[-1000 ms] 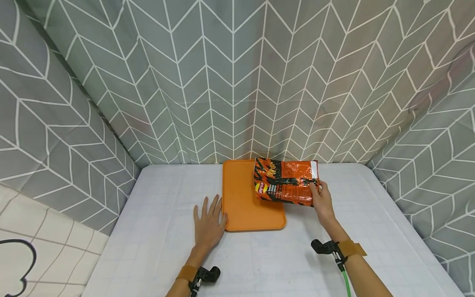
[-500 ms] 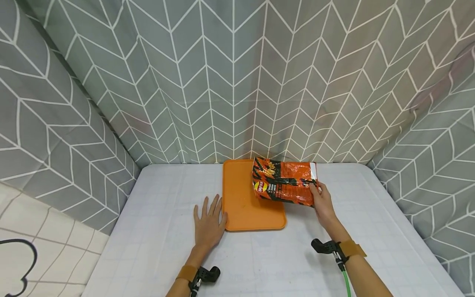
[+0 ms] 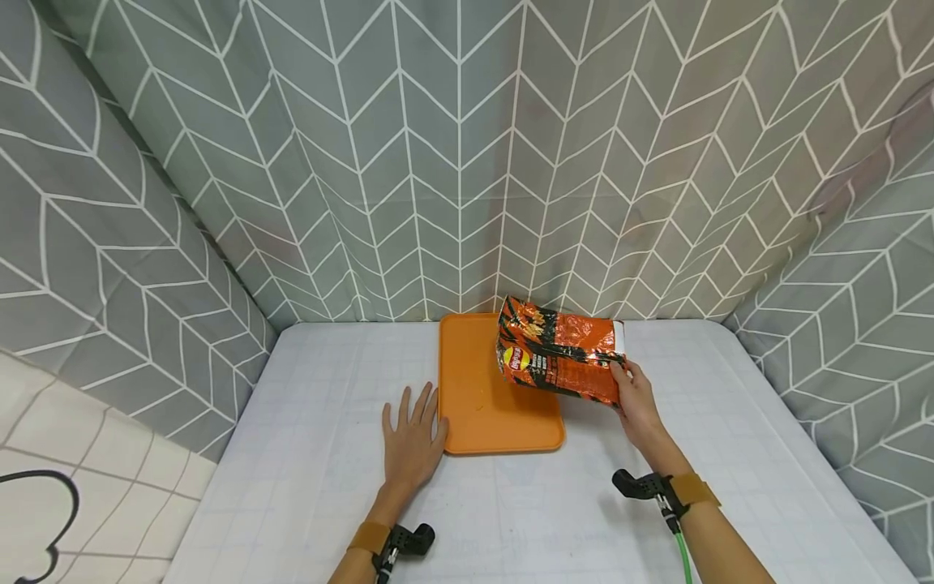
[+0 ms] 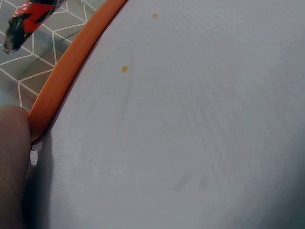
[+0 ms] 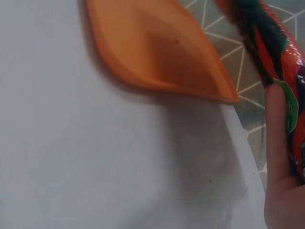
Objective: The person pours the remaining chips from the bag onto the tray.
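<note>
- Aloft, partly over the orange tray [image 3: 474, 422]: a snack bag [image 3: 562, 350], pinched by my right hand [image 3: 639, 407].
- At the tray's left rim: my left hand [image 3: 411, 448], fingers [image 3: 404, 407] spread.

A curtained-off recording booth, more lab set-up than living space.
Grey chevron-patterned curtains [image 3: 467, 162] close in the far side and both flanks of a white-topped bench [image 3: 511, 519]; black wrist cameras [image 3: 413, 540] on brown straps [image 3: 693, 490], one trailing a green cable [image 3: 683, 558], suggest filming. The wider building cannot be told.
</note>
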`<action>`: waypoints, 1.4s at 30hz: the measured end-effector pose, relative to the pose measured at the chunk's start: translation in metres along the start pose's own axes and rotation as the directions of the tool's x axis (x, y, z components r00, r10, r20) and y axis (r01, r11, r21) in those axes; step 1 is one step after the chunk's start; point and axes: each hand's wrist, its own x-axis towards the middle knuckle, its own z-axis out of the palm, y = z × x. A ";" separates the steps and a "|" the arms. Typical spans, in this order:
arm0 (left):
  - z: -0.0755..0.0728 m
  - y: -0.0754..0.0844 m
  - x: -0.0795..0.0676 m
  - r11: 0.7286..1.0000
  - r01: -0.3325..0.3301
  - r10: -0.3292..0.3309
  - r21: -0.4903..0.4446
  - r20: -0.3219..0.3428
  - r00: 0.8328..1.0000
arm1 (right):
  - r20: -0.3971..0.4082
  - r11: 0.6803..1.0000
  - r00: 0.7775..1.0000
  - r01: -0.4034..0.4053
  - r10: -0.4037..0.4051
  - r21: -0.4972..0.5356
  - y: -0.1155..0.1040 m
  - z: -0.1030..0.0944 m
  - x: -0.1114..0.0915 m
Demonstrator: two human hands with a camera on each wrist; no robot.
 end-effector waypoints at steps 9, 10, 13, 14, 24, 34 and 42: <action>0.000 0.001 0.001 1.000 0.010 -0.010 0.013 0.010 1.000 | -0.011 0.998 1.000 0.010 -0.011 -0.055 0.000 -0.003 -0.001; 0.000 0.001 0.001 1.000 0.011 -0.011 0.015 0.010 1.000 | -0.002 1.000 1.000 -0.003 0.003 -0.021 0.000 -0.004 -0.001; 0.000 0.001 0.002 1.000 0.012 -0.012 0.013 0.013 1.000 | 0.012 0.999 1.000 -0.021 0.020 0.037 -0.001 -0.005 -0.001; 0.000 0.001 0.002 1.000 0.012 -0.012 0.011 0.013 1.000 | 0.006 1.000 1.000 -0.017 0.017 0.024 0.000 -0.005 0.000; 0.001 0.001 0.002 1.000 0.014 -0.015 0.009 0.019 1.000 | 0.011 0.999 1.000 0.002 -0.001 -0.055 0.004 -0.005 0.001; 0.000 0.001 0.000 1.000 0.011 -0.011 0.002 0.011 1.000 | 0.002 0.996 1.000 0.002 -0.002 -0.094 0.002 -0.003 -0.001; 0.001 0.001 0.001 1.000 0.014 -0.014 0.010 0.012 1.000 | -0.011 0.999 1.000 -0.024 0.024 -0.044 0.003 -0.006 -0.002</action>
